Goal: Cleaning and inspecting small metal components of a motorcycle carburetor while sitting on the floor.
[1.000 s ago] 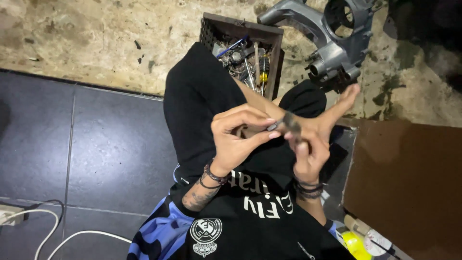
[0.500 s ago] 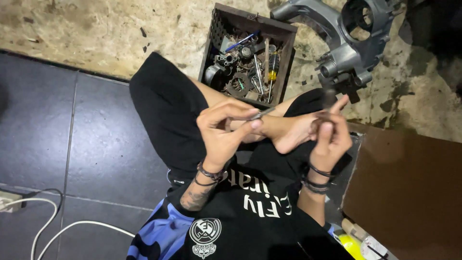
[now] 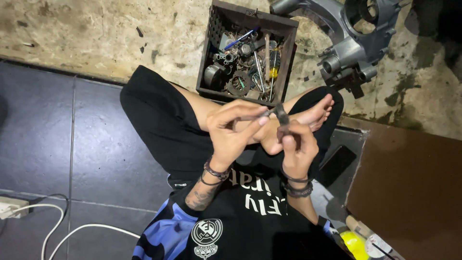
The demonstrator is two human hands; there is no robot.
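Small dark metal part [image 3: 281, 115] pinched between both hands above the crossed legs.

Left hand [image 3: 233, 130] gripped a thin rod-like end of the part with thumb and fingertips, while the right hand [image 3: 298, 147] clasped it from below, fingers curled around it. Both were held just in front of the wooden box [image 3: 211, 53] of tools and scrap parts, which sat on the concrete beyond the bare foot [image 3: 315, 113]. A grey engine casing [image 3: 353, 45] lay right of the box; a white cable [image 3: 53, 228] lay well apart from it.
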